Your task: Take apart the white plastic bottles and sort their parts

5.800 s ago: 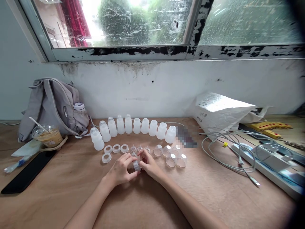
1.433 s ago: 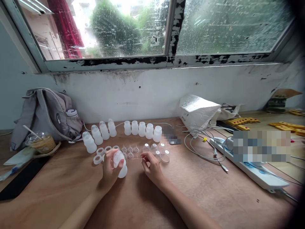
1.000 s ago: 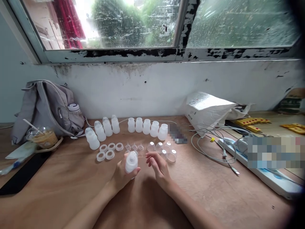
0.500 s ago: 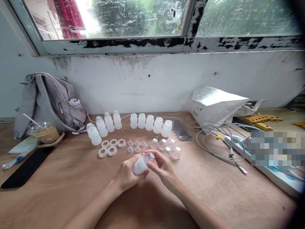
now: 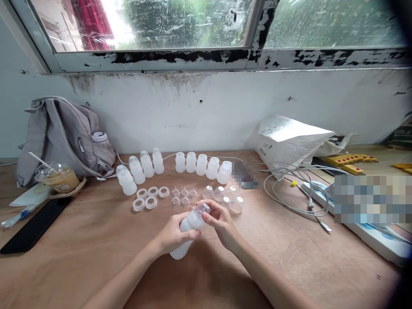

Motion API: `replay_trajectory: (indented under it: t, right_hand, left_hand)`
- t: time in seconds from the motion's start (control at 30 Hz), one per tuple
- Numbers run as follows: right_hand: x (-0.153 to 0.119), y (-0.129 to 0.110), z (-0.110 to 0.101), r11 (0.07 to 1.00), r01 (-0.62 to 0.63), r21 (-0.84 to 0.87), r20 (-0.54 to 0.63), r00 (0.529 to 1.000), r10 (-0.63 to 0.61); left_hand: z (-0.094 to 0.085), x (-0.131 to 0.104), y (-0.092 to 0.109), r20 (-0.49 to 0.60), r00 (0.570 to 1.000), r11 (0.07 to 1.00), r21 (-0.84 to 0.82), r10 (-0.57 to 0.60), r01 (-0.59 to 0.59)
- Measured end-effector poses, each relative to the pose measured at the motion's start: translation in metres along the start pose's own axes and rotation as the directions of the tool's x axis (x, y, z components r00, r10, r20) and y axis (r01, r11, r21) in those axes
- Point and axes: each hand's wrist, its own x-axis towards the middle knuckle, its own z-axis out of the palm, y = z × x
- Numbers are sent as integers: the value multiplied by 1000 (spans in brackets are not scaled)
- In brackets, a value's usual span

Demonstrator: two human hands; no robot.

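A milky white baby bottle (image 5: pixel 182 248) is held at a slant over the table, its capped top toward the upper right. My left hand (image 5: pixel 175 235) is wrapped round the bottle's middle. The fingers and thumb of my right hand (image 5: pixel 220 221) grip the clear cap (image 5: pixel 202 208) at its top. Just beyond my hands lie several clear teats (image 5: pixel 184 192), white screw rings (image 5: pixel 153 192) and clear caps (image 5: pixel 236 206). Farther back stand several open bottles (image 5: pixel 202 165) in a curved row. To their left is another row of capped bottles (image 5: pixel 137 171).
At the left are a grey backpack (image 5: pixel 59 133), a cup of iced coffee (image 5: pixel 61 178) and a black phone-like slab (image 5: pixel 35 229). On the right lie a silvery-white bag (image 5: pixel 289 137), coiled cables (image 5: pixel 280 193) and a white power strip (image 5: pixel 370 240).
The held bottle has turned so that its lower body now shows below my left hand. My left thumb lies across its near side, and my right fingers are still at the cap.
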Motion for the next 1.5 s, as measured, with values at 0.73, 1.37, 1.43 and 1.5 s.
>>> replay_trajectory:
  t: [0.73,1.37,1.43,1.5]
  right_hand:
    - [1,-4,3,950,-141,280,191,977,89]
    - [6,3,-5,986,31,-163,-113,992,-50]
    - [7,1,-9,948,107,-298,-171,972,-163]
    - [7,-2,-14,849,174,-500,-201,929,-309]
  left_hand:
    - [-7,-5,-9,449,883,809,-464,-137,362]
    - [-3,-12,5,-10,999,967,251,-51,52]
    - [-3,-13,3,-22,999,967,251,-42,46]
    - [-4,-11,0,-77,997,973,228,-13,30]
